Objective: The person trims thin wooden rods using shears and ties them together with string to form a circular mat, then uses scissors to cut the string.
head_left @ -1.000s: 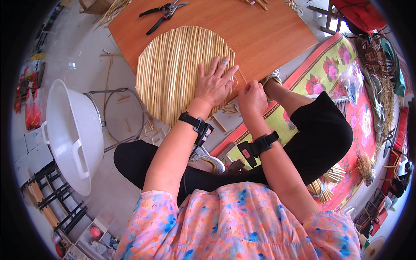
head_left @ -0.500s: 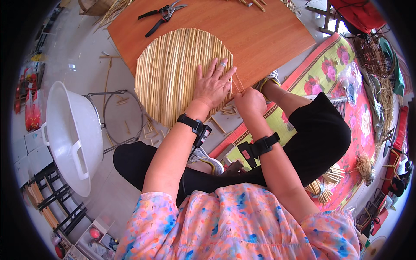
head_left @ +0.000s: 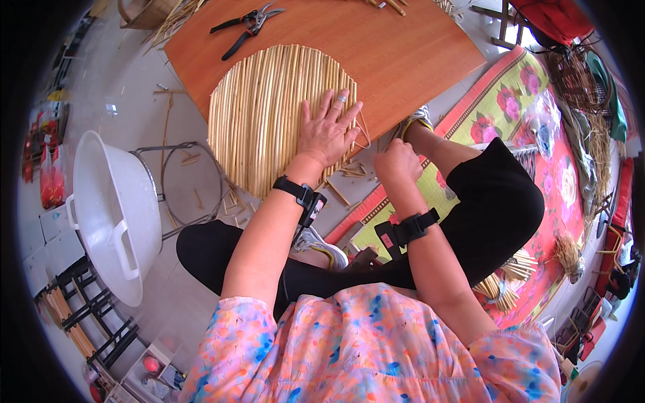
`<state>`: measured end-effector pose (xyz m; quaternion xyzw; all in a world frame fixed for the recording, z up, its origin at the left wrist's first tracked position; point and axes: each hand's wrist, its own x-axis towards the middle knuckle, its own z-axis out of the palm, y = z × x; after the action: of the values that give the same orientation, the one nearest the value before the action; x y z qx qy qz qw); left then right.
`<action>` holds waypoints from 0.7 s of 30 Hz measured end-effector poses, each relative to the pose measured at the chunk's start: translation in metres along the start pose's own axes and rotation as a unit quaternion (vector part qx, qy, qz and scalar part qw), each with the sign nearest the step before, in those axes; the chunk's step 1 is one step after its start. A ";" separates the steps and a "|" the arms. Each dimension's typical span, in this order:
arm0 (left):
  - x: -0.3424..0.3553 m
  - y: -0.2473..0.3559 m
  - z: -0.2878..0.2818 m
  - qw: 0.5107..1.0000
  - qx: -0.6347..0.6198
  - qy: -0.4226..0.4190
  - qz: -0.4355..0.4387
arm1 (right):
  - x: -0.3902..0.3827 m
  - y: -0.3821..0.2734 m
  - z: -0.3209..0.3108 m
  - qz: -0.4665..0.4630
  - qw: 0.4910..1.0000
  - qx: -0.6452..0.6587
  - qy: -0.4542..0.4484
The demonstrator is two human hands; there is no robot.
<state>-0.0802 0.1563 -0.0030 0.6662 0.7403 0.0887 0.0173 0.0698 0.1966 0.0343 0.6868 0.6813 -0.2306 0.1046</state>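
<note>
So my left hand (head_left: 326, 138) is lying palm-down on the right part of this round mat of straw-coloured stalks (head_left: 259, 114), fingers spread pretty wide, ring on one of them, and it's just resting on the stalks, not gripping anything. The mat sits on the orange-brown tabletop (head_left: 403, 57) and its lower part pokes out past the near edge. My right hand (head_left: 400, 162) is off to the right, clear of the mat and just beyond the table's edge, fingers curled in toward the palm. Honestly can't tell how tightly they're closed or whether there's any thread in them. A thin loop of thread (head_left: 367, 134) sticks out from the mat's right edge, between my two hands. Pruning shears (head_left: 248, 28) lie on the table just past the mat, handles apart. Over on my left there's a big white basin (head_left: 111, 221) tipped on its side, near a metal ring stand (head_left: 220, 174).
</note>
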 end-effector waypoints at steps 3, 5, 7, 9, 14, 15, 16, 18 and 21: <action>0.000 0.001 0.000 1.000 0.000 0.003 0.003 | 0.009 0.007 0.016 0.004 0.987 0.163 0.011; 0.002 0.001 -0.001 1.000 0.003 0.005 0.007 | 0.016 0.007 0.023 0.005 0.972 0.234 -0.027; 0.001 0.001 -0.001 1.000 0.003 0.006 0.008 | 0.019 0.005 0.027 0.000 0.972 0.228 -0.061; 0.001 0.000 0.000 1.000 0.004 0.008 0.008 | 0.020 0.008 0.020 0.010 0.966 0.230 -0.118; 0.000 0.000 -0.001 1.000 0.006 0.010 0.013 | 0.029 0.020 0.015 0.064 0.959 0.249 -0.119; 0.000 0.000 -0.001 1.000 0.003 0.008 0.013 | 0.027 0.021 0.016 0.076 0.962 0.249 -0.078; 0.001 0.000 -0.001 1.000 0.001 0.006 0.012 | 0.025 0.022 0.016 0.086 0.964 0.249 -0.036; 0.001 0.000 -0.002 1.000 -0.001 0.002 0.012 | 0.021 0.021 0.017 0.063 0.959 0.275 0.019; 0.001 0.000 -0.001 1.000 0.001 -0.002 0.012 | 0.006 0.005 0.009 0.026 0.968 0.234 0.082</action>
<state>-0.0805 0.1570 -0.0015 0.6749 0.7326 0.0867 0.0170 0.0734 0.1971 0.0226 0.7264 0.5965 -0.3235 -0.1091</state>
